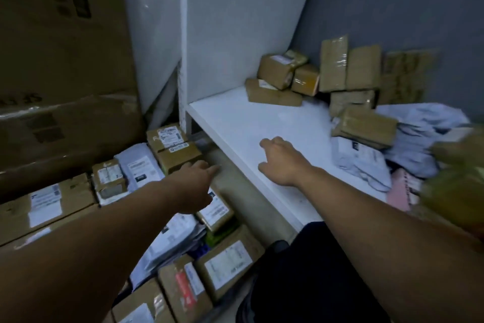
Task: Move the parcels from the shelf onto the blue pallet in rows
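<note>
Bare forearms fill the bottom of the view, with a leg in black trousers (314,273) between them. At far left stand tall brown cardboard cartons (60,66), stacked one on another. Below and in front of them, at floor level, small brown cardboard boxes with white labels (225,267) and pale grey plastic mailer bags (138,168) lie side by side in rough rows; what they rest on is hidden. The left hand (195,186) is stretched out over these, above a labelled box, its fingers straight and close together, holding nothing.

To its right runs the white shelf board (248,128), with a white upright panel (235,21) at its left end. The right hand (281,163) is over the bare front part of the shelf, back up, fingers loosely bent and a little apart, thumb out to the side, gripping nothing; whether it touches the board cannot be told.

At the back of the shelf, near the grey wall, brown tape-wrapped parcels (277,71) are heaped, some on end, some flat. Just right of them lies a pile of crumpled pale plastic mailers (424,123), with a pink packet (398,191) at its front edge. At the far right edge a yellowish-brown shape (455,181) is too blurred to identify.
</note>
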